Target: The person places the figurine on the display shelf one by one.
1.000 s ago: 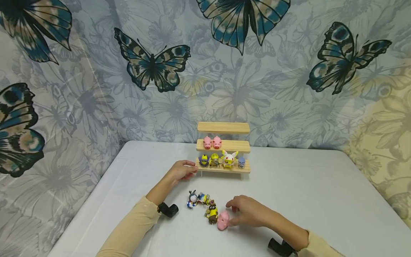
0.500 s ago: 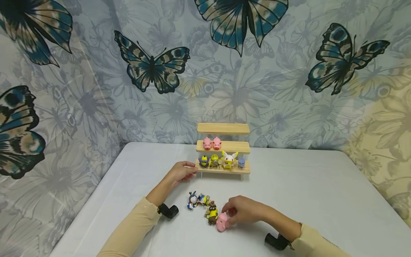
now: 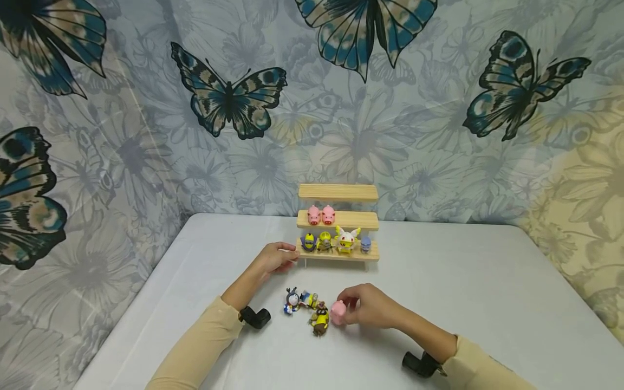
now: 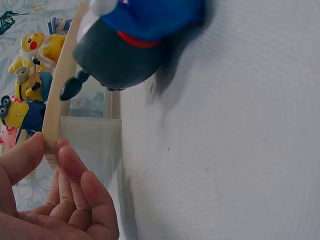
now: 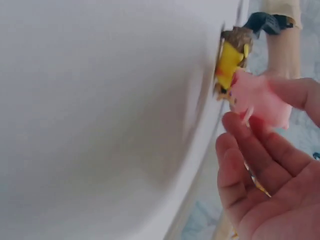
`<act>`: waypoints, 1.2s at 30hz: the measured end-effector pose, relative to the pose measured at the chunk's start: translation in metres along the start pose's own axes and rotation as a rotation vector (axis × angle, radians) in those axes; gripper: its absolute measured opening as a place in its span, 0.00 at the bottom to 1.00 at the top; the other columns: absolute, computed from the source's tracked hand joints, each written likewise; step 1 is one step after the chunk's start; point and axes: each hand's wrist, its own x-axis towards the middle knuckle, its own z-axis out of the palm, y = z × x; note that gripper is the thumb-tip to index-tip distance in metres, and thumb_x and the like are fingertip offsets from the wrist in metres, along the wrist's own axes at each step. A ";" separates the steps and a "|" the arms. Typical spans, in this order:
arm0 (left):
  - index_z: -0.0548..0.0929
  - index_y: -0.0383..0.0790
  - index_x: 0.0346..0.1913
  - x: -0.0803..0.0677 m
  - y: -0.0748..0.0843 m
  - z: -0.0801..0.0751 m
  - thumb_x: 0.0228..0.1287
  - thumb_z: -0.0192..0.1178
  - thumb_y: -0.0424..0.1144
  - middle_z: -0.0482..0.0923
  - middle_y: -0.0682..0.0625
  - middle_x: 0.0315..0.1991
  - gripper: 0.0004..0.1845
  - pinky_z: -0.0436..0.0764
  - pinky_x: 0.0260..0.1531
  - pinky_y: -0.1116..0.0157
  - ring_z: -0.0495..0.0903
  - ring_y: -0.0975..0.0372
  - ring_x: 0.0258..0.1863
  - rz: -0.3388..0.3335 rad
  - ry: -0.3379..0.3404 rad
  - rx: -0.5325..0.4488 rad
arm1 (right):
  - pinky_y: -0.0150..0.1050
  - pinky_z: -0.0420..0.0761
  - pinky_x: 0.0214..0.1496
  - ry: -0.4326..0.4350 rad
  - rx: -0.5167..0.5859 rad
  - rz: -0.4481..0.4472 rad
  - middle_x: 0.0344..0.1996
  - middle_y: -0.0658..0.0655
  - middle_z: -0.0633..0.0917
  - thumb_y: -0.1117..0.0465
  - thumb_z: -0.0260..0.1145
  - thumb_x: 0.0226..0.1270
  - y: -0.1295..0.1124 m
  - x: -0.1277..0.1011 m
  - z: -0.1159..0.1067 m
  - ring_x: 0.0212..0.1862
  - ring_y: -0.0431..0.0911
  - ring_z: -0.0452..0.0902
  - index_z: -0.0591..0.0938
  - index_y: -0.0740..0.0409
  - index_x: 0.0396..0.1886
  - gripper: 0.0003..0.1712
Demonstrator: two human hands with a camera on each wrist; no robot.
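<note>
My right hand (image 3: 372, 306) pinches a pink pig figurine (image 3: 338, 312) between thumb and fingers, beside the small figures on the table. In the right wrist view the pig (image 5: 262, 100) is gripped by its body. My left hand (image 3: 275, 258) pinches the left end of the bottom board of a three-tier wooden display stand (image 3: 370, 255); the left wrist view shows thumb and fingers on that board (image 4: 56, 107). Two pink pigs (image 3: 321, 215) stand on the middle board. The bottom board bears several figures, among them a minion in a purple cape (image 3: 309, 242) and a white-eared yellow one (image 3: 346, 240).
On the white table (image 3: 463, 281), in front of the stand, lie a dark-hooded figure (image 3: 291, 301), a blue-and-yellow minion (image 3: 309, 299) and a brown-and-yellow minion (image 3: 319, 320). Butterfly-print cloth (image 3: 414, 179) hangs behind the table.
My right fingers have closed on the pink pig, which has moved away from me and now shows upright rather than lying. My left hand keeps its place on the stand.
</note>
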 end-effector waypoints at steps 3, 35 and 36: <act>0.78 0.35 0.54 0.000 0.001 0.000 0.65 0.64 0.39 0.87 0.51 0.35 0.18 0.75 0.23 0.72 0.78 0.69 0.23 0.002 -0.002 0.001 | 0.28 0.71 0.32 0.063 -0.111 0.033 0.26 0.44 0.82 0.60 0.74 0.51 0.001 0.001 -0.003 0.29 0.32 0.69 0.84 0.56 0.36 0.11; 0.78 0.35 0.53 -0.001 0.000 0.000 0.64 0.64 0.38 0.86 0.55 0.30 0.17 0.75 0.24 0.71 0.78 0.69 0.24 -0.006 0.004 -0.005 | 0.29 0.72 0.33 -0.039 -0.339 -0.121 0.24 0.43 0.81 0.63 0.73 0.51 -0.003 0.012 0.000 0.28 0.32 0.69 0.83 0.53 0.38 0.13; 0.79 0.35 0.53 0.000 0.000 0.000 0.64 0.64 0.38 0.86 0.55 0.30 0.17 0.75 0.24 0.71 0.78 0.69 0.24 -0.006 0.004 -0.006 | 0.29 0.72 0.33 -0.042 -0.333 -0.124 0.25 0.44 0.80 0.64 0.72 0.51 -0.003 0.012 0.000 0.28 0.32 0.69 0.83 0.53 0.37 0.12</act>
